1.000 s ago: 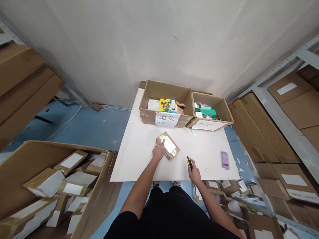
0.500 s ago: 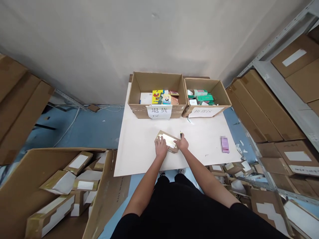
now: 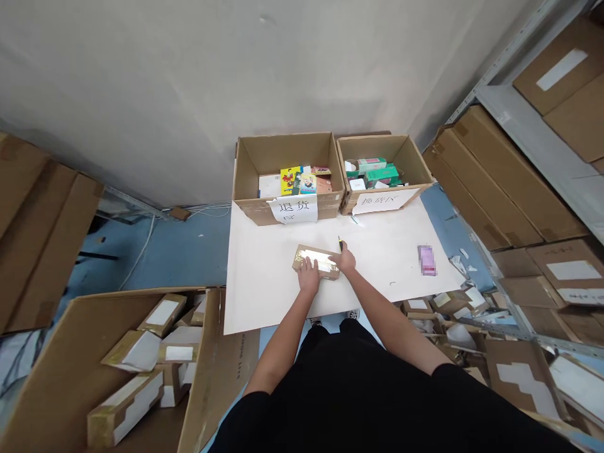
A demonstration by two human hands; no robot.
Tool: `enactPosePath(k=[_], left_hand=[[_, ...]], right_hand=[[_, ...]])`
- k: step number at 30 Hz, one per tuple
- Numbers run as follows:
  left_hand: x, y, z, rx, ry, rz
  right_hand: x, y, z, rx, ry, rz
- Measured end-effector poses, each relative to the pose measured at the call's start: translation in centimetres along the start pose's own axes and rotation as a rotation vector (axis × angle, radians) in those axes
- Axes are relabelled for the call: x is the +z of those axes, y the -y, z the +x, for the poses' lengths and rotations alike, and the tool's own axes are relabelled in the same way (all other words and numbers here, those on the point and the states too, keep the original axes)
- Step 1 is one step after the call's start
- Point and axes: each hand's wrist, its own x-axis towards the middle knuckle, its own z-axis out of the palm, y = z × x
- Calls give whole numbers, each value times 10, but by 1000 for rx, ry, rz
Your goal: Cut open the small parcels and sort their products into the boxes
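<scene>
One small carton [image 3: 323,253] is braced, presumably against shifting, by the left hand [image 3: 309,277] grasping its near edge and the right hand [image 3: 346,258], also clutching a slim tool [image 3: 340,243].

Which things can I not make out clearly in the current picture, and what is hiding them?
All in the head view:
Small carton: contents, hidden by its cardboard; also the part beneath the left hand.
Black-and-yellow tool: lower part, covered by the right hand.
Purple item: details, blurred by pixelation.
Large open carton at lower left: near end, cut off by the bottom edge.
</scene>
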Motion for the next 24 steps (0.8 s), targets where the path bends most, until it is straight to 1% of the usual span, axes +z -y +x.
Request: enactPosePath(k=[2, 3, 4, 6, 8, 11, 13, 16, 18, 21, 24], left_hand=[[-8, -4, 3, -27, -24, 18], [-11, -5, 4, -16, -41, 27], [-14, -6, 5, 16, -50, 35], [-15, -6, 6, 108, -29, 39], [-13, -7, 6, 171, 5, 27], [-7, -9, 5, 151, 12, 14], [-3, -11, 3, 138, 2, 18], [-1, -13, 2, 142, -9, 20], [-1, -12, 2, 145, -11, 16], [-1, -12, 4, 141, 2, -1], [-1, -13, 6, 136, 18, -15]], right_hand=[[-9, -14, 1, 43, 5, 221], [-13, -23, -1, 70, 12, 339], [-17, -34, -5, 92, 20, 449], [-22, -56, -17, 109, 47, 615], [-26, -74, -28, 134, 99, 676], [-29, -91, -36, 224, 228, 603], [-30, -92, -34, 268, 264, 540], [-31, -85, -25, 280, 250, 483], [-32, -77, -19, 265, 268, 425], [-33, -66, -14, 221, 300, 319], [-36, -60, -14, 176, 296, 219]])
